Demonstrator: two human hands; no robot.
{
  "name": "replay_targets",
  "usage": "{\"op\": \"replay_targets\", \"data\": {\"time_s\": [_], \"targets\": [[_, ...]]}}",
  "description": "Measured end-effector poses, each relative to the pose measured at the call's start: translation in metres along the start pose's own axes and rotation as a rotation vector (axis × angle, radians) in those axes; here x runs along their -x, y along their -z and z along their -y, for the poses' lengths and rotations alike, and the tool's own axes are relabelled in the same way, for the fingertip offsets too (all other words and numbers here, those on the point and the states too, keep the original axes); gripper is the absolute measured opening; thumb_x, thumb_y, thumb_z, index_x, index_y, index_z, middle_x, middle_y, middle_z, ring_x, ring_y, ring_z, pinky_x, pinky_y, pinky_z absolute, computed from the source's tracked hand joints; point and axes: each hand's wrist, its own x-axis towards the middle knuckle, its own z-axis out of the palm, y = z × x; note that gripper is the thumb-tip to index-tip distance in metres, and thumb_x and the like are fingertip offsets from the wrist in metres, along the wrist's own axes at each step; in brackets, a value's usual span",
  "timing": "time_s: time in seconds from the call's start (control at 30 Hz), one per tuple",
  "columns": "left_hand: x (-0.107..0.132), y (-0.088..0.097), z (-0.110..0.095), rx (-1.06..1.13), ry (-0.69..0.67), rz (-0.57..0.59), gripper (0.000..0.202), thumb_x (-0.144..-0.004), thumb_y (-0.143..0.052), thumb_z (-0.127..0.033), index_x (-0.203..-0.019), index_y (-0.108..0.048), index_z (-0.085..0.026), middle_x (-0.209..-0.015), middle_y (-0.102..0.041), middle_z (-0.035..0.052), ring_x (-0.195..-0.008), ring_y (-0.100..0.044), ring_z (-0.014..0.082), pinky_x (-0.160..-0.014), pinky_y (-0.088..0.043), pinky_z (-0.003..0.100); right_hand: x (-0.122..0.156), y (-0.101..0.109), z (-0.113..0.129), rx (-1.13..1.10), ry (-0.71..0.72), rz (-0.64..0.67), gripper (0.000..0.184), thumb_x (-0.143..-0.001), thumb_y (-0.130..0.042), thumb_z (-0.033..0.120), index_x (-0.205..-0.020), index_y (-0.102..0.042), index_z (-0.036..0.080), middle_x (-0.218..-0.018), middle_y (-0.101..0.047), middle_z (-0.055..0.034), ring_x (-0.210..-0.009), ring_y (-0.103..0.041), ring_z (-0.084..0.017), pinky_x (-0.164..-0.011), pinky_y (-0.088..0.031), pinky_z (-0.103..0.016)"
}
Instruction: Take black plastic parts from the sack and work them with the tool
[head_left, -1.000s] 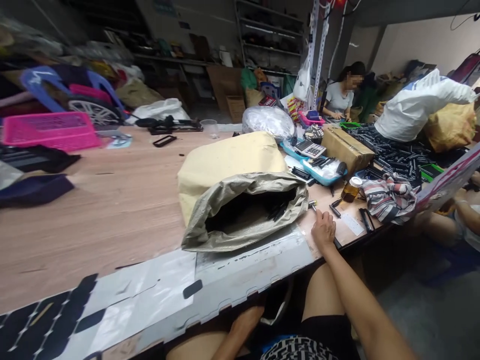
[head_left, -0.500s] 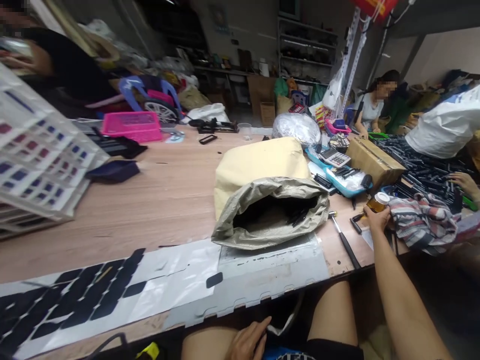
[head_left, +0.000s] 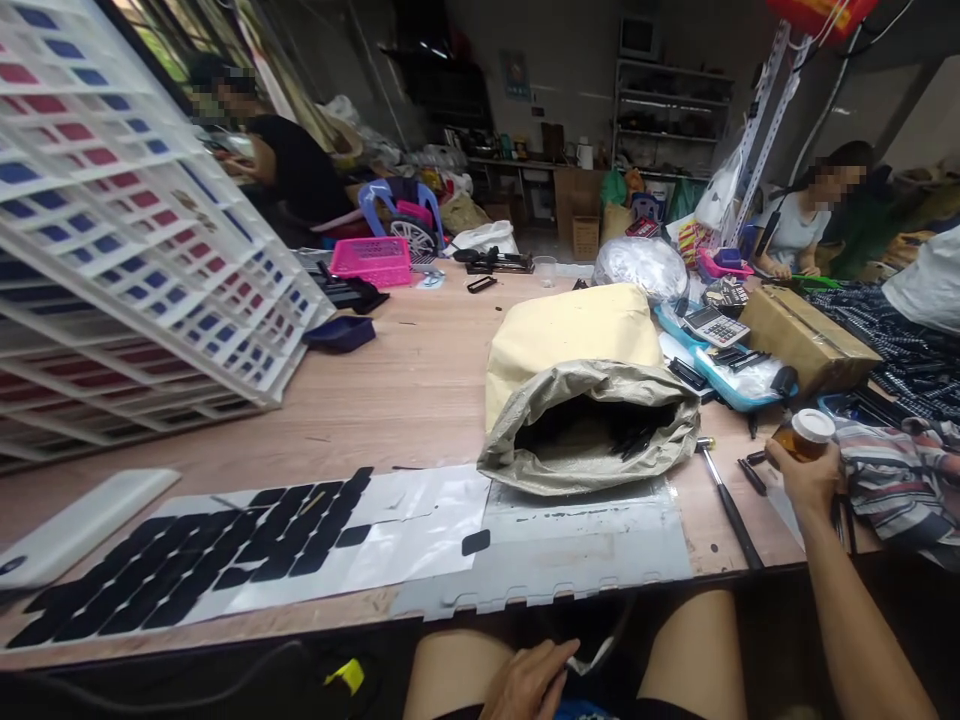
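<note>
My right hand is wrapped around an amber bottle with a white cap, at the right of the table beside a striped cloth. My left hand rests low over my lap, fingers stretched out and nothing seen in them; a whitish strip shows by its fingertips. In front of me a cream sack lies with its mouth gaping toward me, some black pieces inside. A hammer lies between the sack and my right hand.
White plastic baskets stand tilted at left. A white sheet with black stickers lies along the front edge. Blue trays, a calculator and a cardboard box stand at right. Two other people sit at the far left and far right.
The view has turned left, so everything sits further right, and more of the white baskets shows. The bottle stays in my right hand; my left hand remains over my lap.
</note>
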Motion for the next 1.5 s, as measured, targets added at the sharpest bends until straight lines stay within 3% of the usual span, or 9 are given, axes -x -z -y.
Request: {"op": "replay_targets", "data": {"time_s": [0.2, 0.37, 0.47, 0.57, 0.83, 0.97, 1.17, 1.33, 1.5], "targets": [[-0.053, 0.031, -0.049, 0.178, -0.115, -0.040, 0.043, -0.092, -0.047, -0.009, -0.131, -0.057, -0.025, -0.082, -0.066, 0.0030, -0.071, -0.062, 0.0157, -0.065, -0.052, 0.027, 0.115, 0.022, 0.051, -0.122, 0.009, 0.408, 0.083, -0.054, -0.082, 0.061, -0.121, -0.057, 0.018, -0.098, -0.069, -0.0065, -0.086, -0.064, -0.025, -0.083, -0.053, -0.042], [-0.090, 0.036, -0.060, 0.356, 0.063, -0.140, 0.079, -0.082, -0.065, -0.015, -0.152, -0.031, -0.029, -0.122, -0.061, 0.0089, -0.105, -0.062, 0.0226, -0.091, -0.055, 0.039, 0.204, 0.016, 0.069, -0.285, 0.152, 0.728, 0.068, -0.067, -0.080, 0.048, -0.124, -0.055, 0.019, -0.111, -0.067, -0.0084, -0.104, -0.063, -0.026, -0.095, -0.052, -0.042], [-0.105, 0.035, -0.056, 0.465, 0.103, -0.164, 0.101, -0.071, -0.073, -0.017, -0.156, -0.019, -0.026, -0.146, -0.044, 0.0136, -0.132, -0.048, 0.0310, -0.110, -0.044, 0.050, 0.240, 0.015, 0.082, -0.347, 0.341, 0.775, 0.060, -0.072, -0.078, 0.038, -0.124, -0.053, 0.021, -0.117, -0.062, -0.0091, -0.113, -0.059, -0.027, -0.101, -0.049, -0.045], [-0.113, 0.035, -0.053, 0.579, 0.074, -0.194, 0.090, -0.072, -0.069, -0.020, -0.152, -0.026, -0.022, -0.145, -0.046, 0.0142, -0.133, -0.048, 0.0313, -0.113, -0.040, 0.052, 0.262, 0.014, 0.095, -0.411, 0.465, 0.797, 0.059, -0.072, -0.078, 0.033, -0.123, -0.052, 0.023, -0.121, -0.056, -0.0101, -0.116, -0.055, -0.028, -0.101, -0.050, -0.046], [-0.126, 0.049, -0.030, 0.637, 0.146, -0.208, 0.064, -0.074, -0.071, -0.036, -0.130, -0.046, -0.019, -0.124, -0.062, 0.0102, -0.112, -0.061, 0.0268, -0.099, -0.051, 0.043, 0.257, 0.000, 0.112, -0.370, 0.582, 0.917, 0.066, -0.080, -0.074, 0.049, -0.134, -0.046, 0.023, -0.125, -0.053, -0.0110, -0.118, -0.055, -0.027, -0.101, -0.051, -0.043], [-0.132, 0.052, -0.015, 0.562, 0.191, -0.166, 0.065, -0.073, -0.072, -0.037, -0.129, -0.046, -0.020, -0.121, -0.064, 0.0084, -0.107, -0.062, 0.0260, -0.095, -0.051, 0.042, 0.244, -0.001, 0.129, -0.241, 0.722, 0.813, 0.066, -0.083, -0.069, 0.050, -0.137, -0.047, 0.021, -0.121, -0.054, -0.0120, -0.112, -0.056, -0.027, -0.095, -0.052, -0.041], [-0.140, 0.055, -0.010, 0.344, 0.221, -0.137, 0.068, -0.062, -0.081, -0.031, -0.124, -0.054, -0.021, -0.119, -0.064, 0.0087, -0.108, -0.060, 0.0298, -0.098, -0.048, 0.048, 0.231, -0.006, 0.167, 0.018, 0.941, 0.761, 0.034, -0.082, -0.069, 0.046, -0.104, -0.062, 0.020, -0.094, -0.060, -0.0068, -0.089, -0.056, -0.023, -0.078, -0.047, -0.034], [-0.141, 0.051, -0.014, 0.504, 0.228, -0.167, 0.109, -0.045, -0.093, -0.043, -0.138, -0.043, -0.022, -0.134, -0.058, 0.0110, -0.120, -0.056, 0.0330, -0.105, -0.045, 0.050, 0.218, -0.005, 0.192, 0.194, 1.152, 0.782, 0.038, -0.079, -0.069, 0.056, -0.085, -0.061, 0.020, -0.085, -0.064, -0.0071, -0.082, -0.055, -0.022, -0.073, -0.039, -0.032], [-0.148, 0.037, -0.024, 0.636, 0.356, -0.222, 0.074, -0.060, -0.083, -0.029, -0.125, -0.047, -0.020, -0.108, -0.068, 0.0055, -0.093, -0.066, 0.0227, -0.083, -0.056, 0.036, 0.207, -0.018, 0.199, 0.201, 1.345, 0.865, 0.035, -0.079, -0.062, 0.053, -0.077, -0.060, 0.019, -0.074, -0.064, -0.0055, -0.069, -0.055, -0.019, -0.066, -0.035, -0.031]]}}
